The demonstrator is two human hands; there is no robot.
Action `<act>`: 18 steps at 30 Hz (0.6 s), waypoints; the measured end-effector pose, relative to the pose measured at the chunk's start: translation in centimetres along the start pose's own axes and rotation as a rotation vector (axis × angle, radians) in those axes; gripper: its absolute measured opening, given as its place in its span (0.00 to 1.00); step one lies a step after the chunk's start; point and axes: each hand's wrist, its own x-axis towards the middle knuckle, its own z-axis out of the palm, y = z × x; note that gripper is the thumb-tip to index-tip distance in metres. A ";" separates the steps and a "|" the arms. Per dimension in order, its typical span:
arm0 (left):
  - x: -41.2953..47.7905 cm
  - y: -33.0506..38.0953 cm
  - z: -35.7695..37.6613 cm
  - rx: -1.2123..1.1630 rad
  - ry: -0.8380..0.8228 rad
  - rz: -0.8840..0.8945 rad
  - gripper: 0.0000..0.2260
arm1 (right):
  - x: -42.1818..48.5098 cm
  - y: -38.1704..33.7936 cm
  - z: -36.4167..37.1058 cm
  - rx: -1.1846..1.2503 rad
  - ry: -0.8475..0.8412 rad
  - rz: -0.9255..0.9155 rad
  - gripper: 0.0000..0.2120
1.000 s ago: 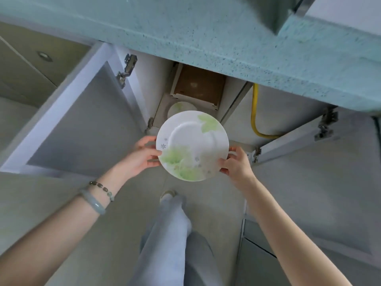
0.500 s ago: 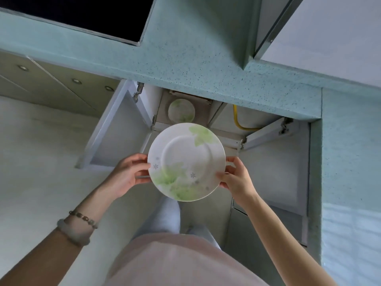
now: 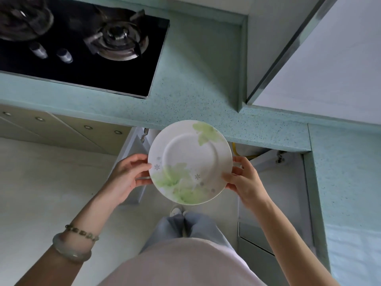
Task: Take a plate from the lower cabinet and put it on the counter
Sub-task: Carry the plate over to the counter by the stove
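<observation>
A white plate (image 3: pixel 189 159) with green leaf prints is held level in front of me, its far rim just over the front edge of the speckled teal counter (image 3: pixel 198 79). My left hand (image 3: pixel 128 175) grips the plate's left rim and my right hand (image 3: pixel 245 179) grips its right rim. The lower cabinet (image 3: pixel 245 150) stands open beneath the counter, mostly hidden behind the plate, with both doors swung outward.
A black gas hob (image 3: pixel 86 46) with a burner (image 3: pixel 118 41) and two knobs sits in the counter at the left. A tall white unit (image 3: pixel 321 58) rises at the right. The open left door (image 3: pixel 132 162) and right door (image 3: pixel 276 182) flank my legs.
I have stood up: both hands have lifted the plate from cabinet height to counter level. The hob has come into view and the cabinet interior has dropped out of sight.
</observation>
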 end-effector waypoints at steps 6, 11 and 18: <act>-1.0 1.1 -0.5 -0.044 0.076 0.041 0.12 | 0.2 -2.0 1.0 -0.039 -0.067 -0.032 0.18; -3.4 1.1 -1.4 -0.083 0.165 0.076 0.09 | 0.4 -3.8 2.2 -0.090 -0.180 -0.104 0.16; -10.3 0.0 -3.3 -0.190 0.438 0.183 0.09 | 0.5 -5.1 6.9 -0.231 -0.453 -0.135 0.15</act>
